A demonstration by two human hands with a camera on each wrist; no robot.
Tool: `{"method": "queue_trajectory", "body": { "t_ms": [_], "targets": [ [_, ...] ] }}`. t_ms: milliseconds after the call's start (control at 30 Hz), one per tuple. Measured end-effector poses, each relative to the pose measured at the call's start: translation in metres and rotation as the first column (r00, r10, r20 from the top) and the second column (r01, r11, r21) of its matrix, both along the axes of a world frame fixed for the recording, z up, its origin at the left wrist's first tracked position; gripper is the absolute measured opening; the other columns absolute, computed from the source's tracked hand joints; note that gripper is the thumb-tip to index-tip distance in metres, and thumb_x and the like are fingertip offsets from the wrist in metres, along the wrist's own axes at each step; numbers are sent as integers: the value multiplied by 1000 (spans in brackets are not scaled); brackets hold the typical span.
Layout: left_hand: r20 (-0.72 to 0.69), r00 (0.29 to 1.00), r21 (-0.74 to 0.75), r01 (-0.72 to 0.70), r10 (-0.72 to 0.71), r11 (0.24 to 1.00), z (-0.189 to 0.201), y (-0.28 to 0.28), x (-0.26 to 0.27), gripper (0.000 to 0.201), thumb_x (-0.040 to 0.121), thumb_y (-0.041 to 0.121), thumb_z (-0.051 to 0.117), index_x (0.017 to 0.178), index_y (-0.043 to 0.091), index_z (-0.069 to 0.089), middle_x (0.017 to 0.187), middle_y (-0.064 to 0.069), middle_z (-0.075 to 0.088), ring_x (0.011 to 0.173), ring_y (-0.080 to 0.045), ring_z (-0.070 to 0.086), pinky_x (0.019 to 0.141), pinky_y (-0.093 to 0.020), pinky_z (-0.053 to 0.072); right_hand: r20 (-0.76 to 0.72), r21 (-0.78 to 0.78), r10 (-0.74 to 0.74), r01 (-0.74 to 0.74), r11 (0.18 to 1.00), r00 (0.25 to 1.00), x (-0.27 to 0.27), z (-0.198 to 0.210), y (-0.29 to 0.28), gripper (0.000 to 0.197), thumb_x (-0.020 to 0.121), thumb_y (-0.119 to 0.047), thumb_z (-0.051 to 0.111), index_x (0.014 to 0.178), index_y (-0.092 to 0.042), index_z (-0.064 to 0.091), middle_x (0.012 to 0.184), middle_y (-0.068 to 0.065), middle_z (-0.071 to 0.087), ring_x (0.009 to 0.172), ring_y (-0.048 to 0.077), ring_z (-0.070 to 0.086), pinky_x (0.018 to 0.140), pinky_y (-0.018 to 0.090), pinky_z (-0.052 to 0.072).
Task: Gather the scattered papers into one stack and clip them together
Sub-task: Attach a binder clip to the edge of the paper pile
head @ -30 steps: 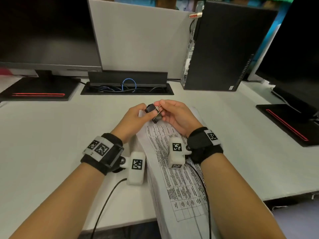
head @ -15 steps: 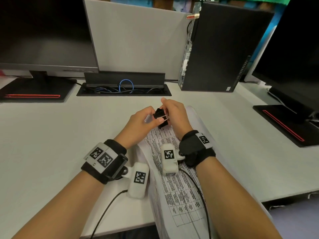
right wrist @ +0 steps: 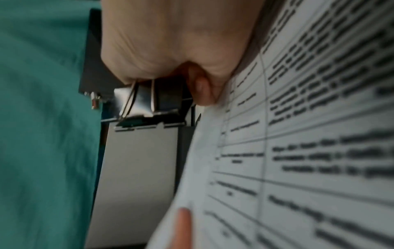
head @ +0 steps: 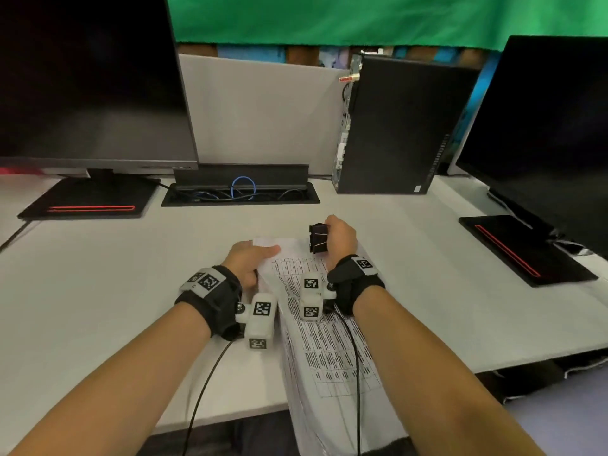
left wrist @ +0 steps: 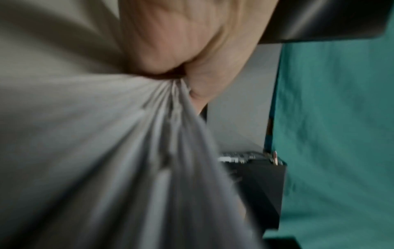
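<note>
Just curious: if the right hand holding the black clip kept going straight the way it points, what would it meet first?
Probably bare desk, then the black computer tower at the back; depth is hard to judge. The right hand grips the binder clip beside the papers.

The white desk carries two monitor bases: one at rear left, one at right. An upright black computer tower stands at rear centre-right. A printed paper stack overhangs the front edge.

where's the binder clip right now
In the head view the binder clip is gripped in the right hand, just right of centre, above the far end of the papers the left hand holds.
</note>
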State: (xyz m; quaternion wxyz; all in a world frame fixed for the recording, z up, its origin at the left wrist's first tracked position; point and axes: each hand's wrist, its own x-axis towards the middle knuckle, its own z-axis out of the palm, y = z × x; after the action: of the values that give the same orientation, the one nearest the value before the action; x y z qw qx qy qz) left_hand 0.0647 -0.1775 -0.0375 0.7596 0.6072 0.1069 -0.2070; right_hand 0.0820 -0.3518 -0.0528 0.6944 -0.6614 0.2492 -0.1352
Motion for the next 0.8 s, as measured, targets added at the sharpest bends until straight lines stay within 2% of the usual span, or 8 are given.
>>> {"method": "queue_trajectory", "body": {
  "t_ms": [67, 133, 233, 300, 400, 500, 667, 800],
  "targets": [
    [181, 983, 76, -31, 17, 997, 14, -2, -9, 23, 84, -3, 64, 108, 0, 64, 106, -23, 67, 94, -36, 66, 80, -43, 56, 50, -228, -34, 44, 973, 998, -11, 21, -2, 26, 86, -24, 51, 62, -15, 50, 65, 3, 51, 67, 19, 50, 68, 27, 54],
    [413, 910, 172, -48, -28, 984, 36, -3, -19, 18, 84, 1, 66, 100, 11, 66, 99, -12, 69, 97, -30, 67, 84, -41, 56, 341, -453, -87, 245, 857, 936, -26, 54, -6, 29, 86, -10, 54, 59, -8, 44, 61, 9, 41, 58, 18, 38, 51, 22, 35],
    [749, 643, 302, -120, -157, 946, 77, -2, -44, 23, 83, 6, 68, 100, 22, 68, 94, 8, 68, 89, -7, 65, 84, -27, 54, 722, -633, 165, 545, 550, 672, -65, 120, -7, 29, 81, -3, 59, 57, -9, 43, 60, 1, 37, 52, 6, 29, 51, 12, 25],
    [869, 458, 293, -166, -189, 942, 103, -2, -67, 24, 82, 6, 70, 98, 25, 68, 93, 15, 68, 85, 1, 64, 80, -18, 52, 776, -629, 362, 678, 380, 517, -92, 161, -7, 28, 79, 0, 60, 56, -8, 45, 61, 1, 38, 52, 8, 29, 51, 13, 25],
    [950, 264, 224, -197, -169, 955, 133, 0, -93, 25, 82, 5, 71, 99, 23, 69, 94, 15, 69, 83, 3, 64, 75, -13, 50, 745, -592, 499, 783, 188, 443, -123, 200, -8, 30, 76, 2, 59, 52, -5, 43, 55, 9, 39, 48, 19, 32, 46, 26, 24],
    [979, 121, 185, -223, -161, 957, 155, 3, -110, 25, 82, 5, 71, 101, 21, 68, 98, 11, 70, 86, -1, 66, 75, -15, 51, 741, -538, 541, 834, 123, 398, -142, 221, -9, 33, 73, 6, 59, 49, -5, 39, 52, 9, 36, 46, 21, 29, 46, 28, 22],
    [984, 45, 179, -224, -173, 958, 178, 7, -129, 24, 81, 7, 72, 100, 20, 70, 91, 23, 69, 82, 4, 65, 72, -10, 47, 699, -467, 637, 882, 62, 325, -168, 248, -9, 36, 76, 4, 58, 49, -7, 37, 52, 9, 33, 52, 16, 22, 51, 25, 18],
    [970, -37, 226, -240, -241, 944, 190, 8, -140, 25, 81, 6, 72, 101, 20, 70, 90, 11, 71, 78, -1, 65, 69, -18, 50, 638, -500, 697, 864, 53, 327, -181, 264, -4, 35, 77, 3, 57, 50, -7, 37, 60, 3, 24, 52, 18, 22, 52, 25, 18]
  ]
}}
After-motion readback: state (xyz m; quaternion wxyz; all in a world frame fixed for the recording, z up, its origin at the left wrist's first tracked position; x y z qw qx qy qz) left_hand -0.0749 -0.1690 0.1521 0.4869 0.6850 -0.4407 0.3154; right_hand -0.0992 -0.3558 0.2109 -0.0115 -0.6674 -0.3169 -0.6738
